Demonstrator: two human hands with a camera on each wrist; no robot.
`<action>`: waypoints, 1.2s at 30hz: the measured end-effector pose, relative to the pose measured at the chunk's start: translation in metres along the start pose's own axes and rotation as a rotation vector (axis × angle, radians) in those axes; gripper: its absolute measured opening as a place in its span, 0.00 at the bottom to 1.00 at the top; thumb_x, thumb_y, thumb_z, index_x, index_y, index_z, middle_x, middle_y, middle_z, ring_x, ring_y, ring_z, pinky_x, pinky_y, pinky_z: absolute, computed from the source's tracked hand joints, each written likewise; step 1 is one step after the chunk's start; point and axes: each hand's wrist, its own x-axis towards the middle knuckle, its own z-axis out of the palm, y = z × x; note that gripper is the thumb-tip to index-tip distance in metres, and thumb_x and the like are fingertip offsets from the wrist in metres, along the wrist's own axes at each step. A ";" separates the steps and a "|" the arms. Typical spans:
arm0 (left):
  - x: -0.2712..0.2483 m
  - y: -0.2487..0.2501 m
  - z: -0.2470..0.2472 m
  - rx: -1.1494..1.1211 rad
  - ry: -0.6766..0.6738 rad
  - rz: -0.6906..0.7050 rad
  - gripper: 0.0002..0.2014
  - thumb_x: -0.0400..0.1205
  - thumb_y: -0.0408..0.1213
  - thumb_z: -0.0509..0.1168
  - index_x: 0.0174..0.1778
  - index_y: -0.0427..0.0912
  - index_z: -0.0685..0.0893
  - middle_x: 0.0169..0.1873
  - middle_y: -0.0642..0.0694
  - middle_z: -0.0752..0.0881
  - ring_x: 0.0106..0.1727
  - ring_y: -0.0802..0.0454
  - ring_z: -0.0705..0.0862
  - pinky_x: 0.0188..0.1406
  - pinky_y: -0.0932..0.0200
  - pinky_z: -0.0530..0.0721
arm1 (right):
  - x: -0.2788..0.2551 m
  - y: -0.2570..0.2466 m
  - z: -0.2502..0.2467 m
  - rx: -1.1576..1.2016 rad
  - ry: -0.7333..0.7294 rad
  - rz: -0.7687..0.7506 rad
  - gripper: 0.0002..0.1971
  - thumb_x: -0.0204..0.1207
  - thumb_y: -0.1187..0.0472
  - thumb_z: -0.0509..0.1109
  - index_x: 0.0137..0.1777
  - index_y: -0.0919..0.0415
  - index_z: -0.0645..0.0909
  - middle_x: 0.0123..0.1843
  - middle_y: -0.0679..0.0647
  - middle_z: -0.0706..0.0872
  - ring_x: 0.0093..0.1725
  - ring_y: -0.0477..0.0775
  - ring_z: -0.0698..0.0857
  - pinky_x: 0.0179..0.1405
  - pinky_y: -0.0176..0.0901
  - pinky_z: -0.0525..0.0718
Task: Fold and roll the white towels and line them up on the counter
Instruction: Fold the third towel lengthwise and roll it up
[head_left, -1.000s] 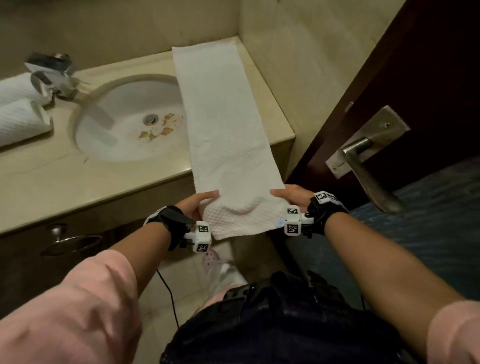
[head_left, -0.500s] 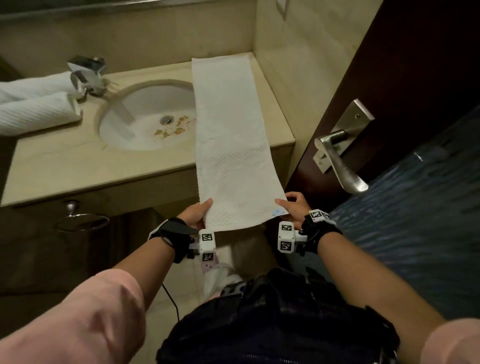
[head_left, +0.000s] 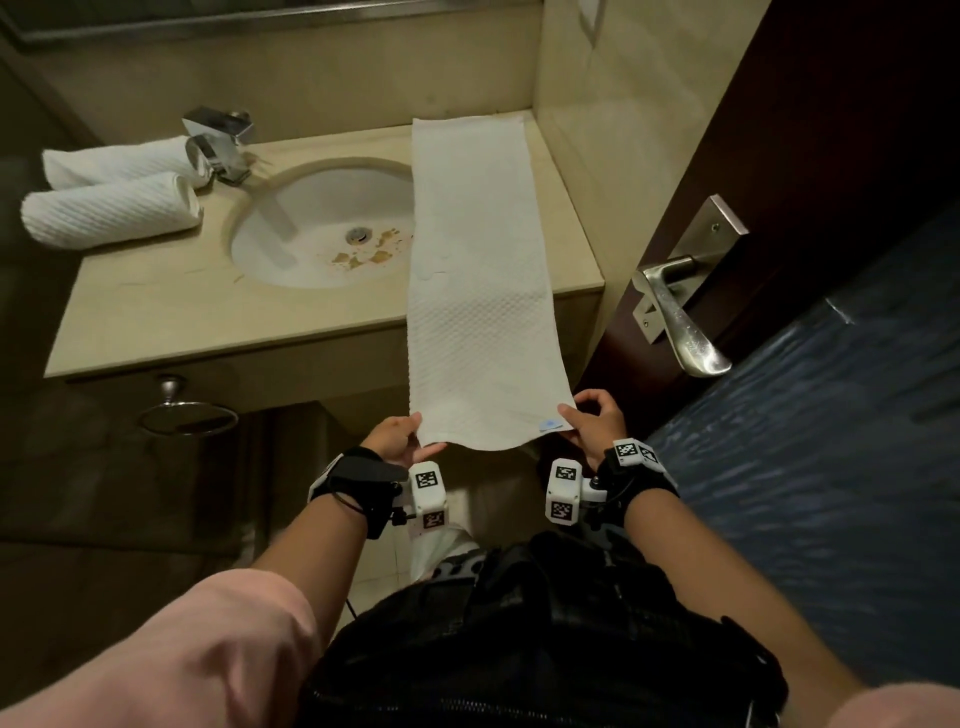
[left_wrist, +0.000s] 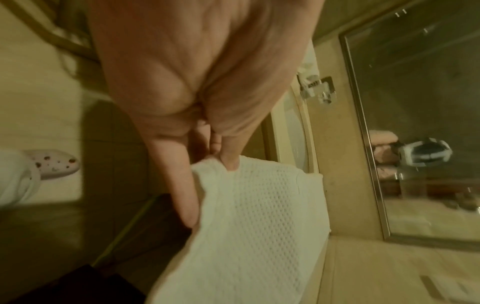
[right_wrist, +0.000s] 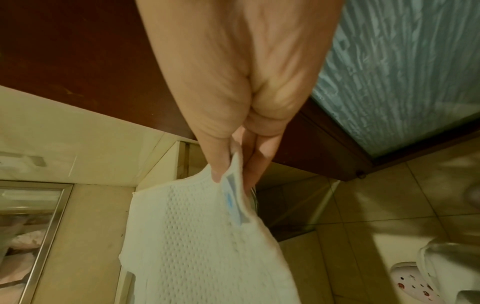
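A long white towel (head_left: 478, 291), folded into a narrow strip, lies along the right side of the counter (head_left: 171, 312) and hangs past its front edge. My left hand (head_left: 400, 434) pinches the near left corner (left_wrist: 221, 170). My right hand (head_left: 589, 421) pinches the near right corner, beside a small blue label (right_wrist: 232, 197). Both hands hold the near end in the air, off the counter. Two rolled white towels (head_left: 111, 210) lie side by side at the counter's far left.
A round sink (head_left: 322, 228) with brown stains near its drain sits left of the towel, with a chrome tap (head_left: 221, 143) behind it. A dark door with a metal handle (head_left: 680, 306) stands close on the right. A towel ring (head_left: 187, 418) hangs under the counter.
Both hands have drawn the near end of the towel back toward me and below the counter edge. The view has tilted up, and more of the counter shows.
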 end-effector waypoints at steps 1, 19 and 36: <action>-0.001 0.000 0.001 -0.038 0.021 -0.012 0.12 0.90 0.33 0.48 0.56 0.32 0.75 0.75 0.32 0.71 0.76 0.37 0.71 0.72 0.42 0.70 | 0.000 0.001 0.000 0.006 -0.007 -0.008 0.11 0.76 0.71 0.72 0.45 0.55 0.75 0.53 0.66 0.85 0.50 0.67 0.88 0.49 0.59 0.89; -0.020 0.001 0.015 -0.214 0.202 -0.114 0.18 0.81 0.30 0.67 0.66 0.29 0.78 0.65 0.35 0.82 0.65 0.46 0.83 0.58 0.59 0.84 | 0.006 0.008 0.001 0.006 -0.015 0.019 0.07 0.73 0.70 0.74 0.43 0.61 0.79 0.48 0.65 0.86 0.48 0.63 0.87 0.51 0.53 0.88; -0.038 0.007 0.007 -0.220 0.124 -0.088 0.07 0.84 0.30 0.63 0.43 0.29 0.81 0.58 0.39 0.84 0.35 0.51 0.91 0.31 0.67 0.86 | 0.028 -0.009 0.003 -0.065 0.036 0.205 0.05 0.77 0.72 0.69 0.46 0.77 0.79 0.55 0.72 0.86 0.53 0.71 0.87 0.38 0.54 0.89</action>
